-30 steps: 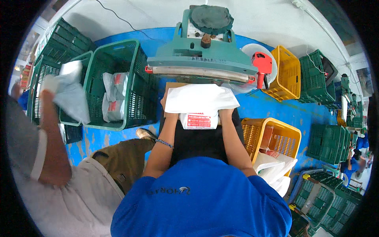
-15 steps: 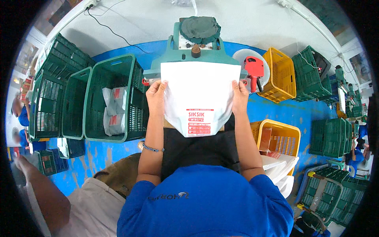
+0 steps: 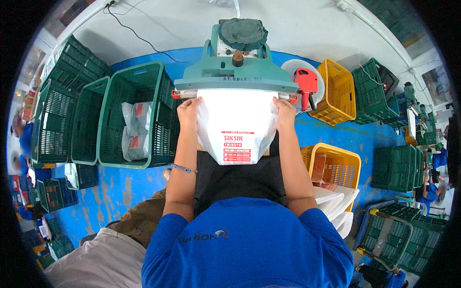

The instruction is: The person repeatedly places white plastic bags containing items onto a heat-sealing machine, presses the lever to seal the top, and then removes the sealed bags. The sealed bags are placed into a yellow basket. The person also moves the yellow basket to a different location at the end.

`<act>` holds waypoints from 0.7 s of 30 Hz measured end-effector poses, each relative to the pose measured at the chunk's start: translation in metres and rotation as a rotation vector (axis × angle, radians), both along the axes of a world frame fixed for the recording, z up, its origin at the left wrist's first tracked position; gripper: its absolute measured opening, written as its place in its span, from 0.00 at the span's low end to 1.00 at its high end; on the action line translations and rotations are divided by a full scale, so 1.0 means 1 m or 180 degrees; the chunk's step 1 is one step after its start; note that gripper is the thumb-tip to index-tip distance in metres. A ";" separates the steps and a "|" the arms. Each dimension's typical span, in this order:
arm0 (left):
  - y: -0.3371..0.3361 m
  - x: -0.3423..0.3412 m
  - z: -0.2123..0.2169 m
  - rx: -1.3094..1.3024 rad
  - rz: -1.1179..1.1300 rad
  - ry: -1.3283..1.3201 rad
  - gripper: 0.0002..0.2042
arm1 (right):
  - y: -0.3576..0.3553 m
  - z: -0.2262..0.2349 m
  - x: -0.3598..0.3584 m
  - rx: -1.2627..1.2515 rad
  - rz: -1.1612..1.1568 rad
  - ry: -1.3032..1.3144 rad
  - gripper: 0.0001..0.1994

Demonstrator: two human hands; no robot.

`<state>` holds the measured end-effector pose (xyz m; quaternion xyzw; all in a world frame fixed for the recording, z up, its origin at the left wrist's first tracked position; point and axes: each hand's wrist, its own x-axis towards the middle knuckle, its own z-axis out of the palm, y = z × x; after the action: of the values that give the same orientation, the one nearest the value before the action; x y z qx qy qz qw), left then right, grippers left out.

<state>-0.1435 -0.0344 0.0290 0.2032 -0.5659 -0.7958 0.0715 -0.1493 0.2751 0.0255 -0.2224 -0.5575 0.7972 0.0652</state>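
Note:
A white plastic bag point(image 3: 233, 113) with red print hangs upright and bulging in front of me. My left hand point(image 3: 188, 113) pinches its upper left edge, and my right hand point(image 3: 285, 114) pinches the upper right edge. The bag's mouth lies flat and stretched against the jaw of a green bag sealer point(image 3: 235, 82); the jaw's bar hides the bag's very top. A dark green cloth point(image 3: 243, 34) is bundled on top of the machine.
On the left, a green crate point(image 3: 132, 67) holds several filled white bags point(image 3: 137, 132). To the right are a red label gun point(image 3: 306, 86) on a white round lid or stool, a yellow crate point(image 3: 333, 91), and another yellow crate point(image 3: 355, 168) with white bags. A co-worker's pale garment point(image 3: 98, 259) is close at lower left.
The bag's top edge, earlier held up in front of the sealer's jaw, is now lower and under the bar. My hands have come slightly closer together. The co-worker's arm at left has left view.

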 end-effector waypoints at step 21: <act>-0.010 0.075 0.024 -0.0053 -0.0906 -0.0078 0.09 | 0.001 0.056 0.066 0.0499 0.0614 -0.0463 0.06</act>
<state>-0.0683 -0.0441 0.0527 0.1299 -0.5964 -0.7907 -0.0473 -0.0834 0.2761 0.0814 -0.2193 -0.6401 0.7355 -0.0351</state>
